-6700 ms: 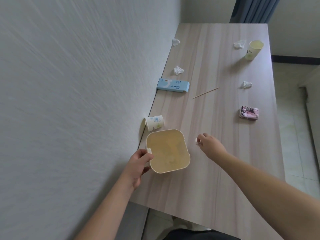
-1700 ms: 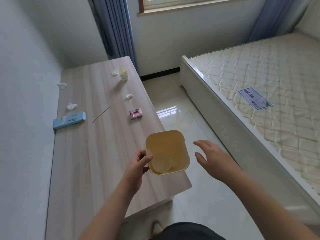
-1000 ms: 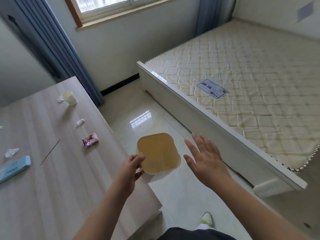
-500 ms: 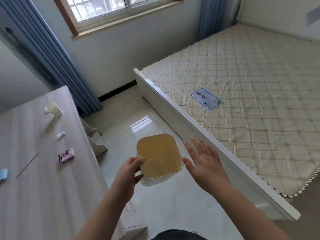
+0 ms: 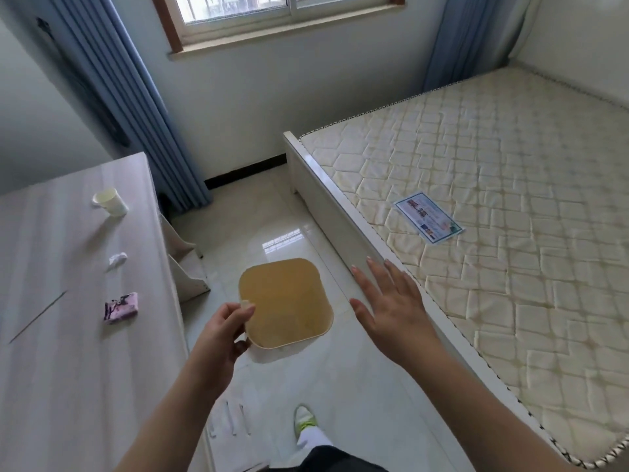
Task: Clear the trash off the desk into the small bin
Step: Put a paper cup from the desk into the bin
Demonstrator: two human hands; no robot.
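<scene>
Bright, soft daylight from the window (image 5: 286,15); glare patch on the glossy floor tiles (image 5: 282,241). Faint shadows, slight softness overall, wide-angle bending near the edges.

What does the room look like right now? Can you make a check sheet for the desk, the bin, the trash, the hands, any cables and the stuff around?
Surface: wooden desk at the left, trash on it.
Job's things: small yellow bin held out over the floor, beside the desk, not on it.
Clutter: paper cup, crumpled tissue, pink packet, thin stick lie on the desk.
Hands: left hand pinches the bin's rim; right hand has spread fingers, holds nothing.
Cables: nothing seen.
Surroundings: bare mattress with a leaflet, blue curtains, window, tiled floor.
</scene>
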